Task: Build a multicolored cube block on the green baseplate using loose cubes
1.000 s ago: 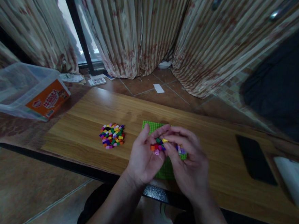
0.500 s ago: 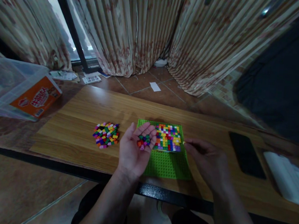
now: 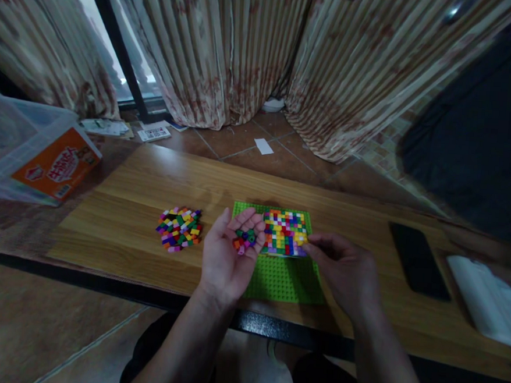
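Note:
My left hand (image 3: 227, 259) is palm up and cupped, its fingers slightly curled. In it lie several small building bricks (image 3: 244, 241), green, red, purple and pink. My right hand (image 3: 348, 271) pinches thumb and forefinger at a yellow building brick (image 3: 301, 239), by the right edge of the multicoloured brick block (image 3: 281, 231). The fingertips partly cover that spot, so I cannot tell whether the brick is pressed down. The block sits on the upper part of a green studded baseplate (image 3: 286, 281), and my left fingers hide its left side.
A loose pile of coloured bricks (image 3: 178, 229) lies on the wooden table (image 3: 118, 205) to the left. Toward the right are a dark phone (image 3: 419, 261) and a white packet (image 3: 486, 301). A clear plastic box (image 3: 30, 152) with an orange label stands beyond the table's left end.
My right hand has moved slightly left, bringing the yellow brick from beside the block onto its right edge. My left hand stays cupped around its bricks.

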`<state>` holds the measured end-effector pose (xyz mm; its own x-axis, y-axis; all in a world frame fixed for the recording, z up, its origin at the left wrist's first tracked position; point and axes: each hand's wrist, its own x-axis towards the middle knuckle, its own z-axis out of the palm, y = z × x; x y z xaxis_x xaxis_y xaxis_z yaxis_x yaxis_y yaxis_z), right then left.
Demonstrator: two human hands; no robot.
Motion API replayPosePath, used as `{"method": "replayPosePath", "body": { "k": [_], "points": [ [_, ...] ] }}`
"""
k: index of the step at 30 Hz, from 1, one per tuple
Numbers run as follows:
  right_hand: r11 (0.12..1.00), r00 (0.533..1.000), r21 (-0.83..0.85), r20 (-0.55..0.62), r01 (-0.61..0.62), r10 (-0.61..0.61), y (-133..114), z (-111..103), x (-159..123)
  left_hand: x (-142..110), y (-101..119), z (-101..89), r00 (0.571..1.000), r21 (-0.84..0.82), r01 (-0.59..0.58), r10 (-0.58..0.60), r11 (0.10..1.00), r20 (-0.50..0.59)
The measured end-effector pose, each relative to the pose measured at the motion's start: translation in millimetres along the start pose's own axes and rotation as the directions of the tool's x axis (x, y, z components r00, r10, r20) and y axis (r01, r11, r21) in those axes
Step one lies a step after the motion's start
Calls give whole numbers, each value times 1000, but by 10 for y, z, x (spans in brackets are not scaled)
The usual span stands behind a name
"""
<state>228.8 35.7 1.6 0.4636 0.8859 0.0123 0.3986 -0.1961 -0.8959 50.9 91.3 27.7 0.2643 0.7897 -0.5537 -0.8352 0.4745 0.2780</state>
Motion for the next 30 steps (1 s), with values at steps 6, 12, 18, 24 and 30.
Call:
{"method": "replayPosePath", "body": {
  "k": [6,12,18,24,30],
  "points": [
    [998,999,62,46,-20,17,1,-54,16,-4,4,0,1000,-9,5,-5,1000,-8],
    [999,1000,-41,-20,2,-2,15,-94,62,-3,7,3,1000,-19,3,-3,1000,-3],
    [997,999,-78,39,-1,4,80,1,71,5,8,0,1000,-11,6,-6,1000,7],
    [999,999,-25,29,-27,28,102,34,62,2,8,-8,1000,-22,12,-12,1000,7],
    [996,999,-83,-45,17,-21,73,91,27,12,10,-5,1000,-26,11,-10,1000,12]
  ]
}}
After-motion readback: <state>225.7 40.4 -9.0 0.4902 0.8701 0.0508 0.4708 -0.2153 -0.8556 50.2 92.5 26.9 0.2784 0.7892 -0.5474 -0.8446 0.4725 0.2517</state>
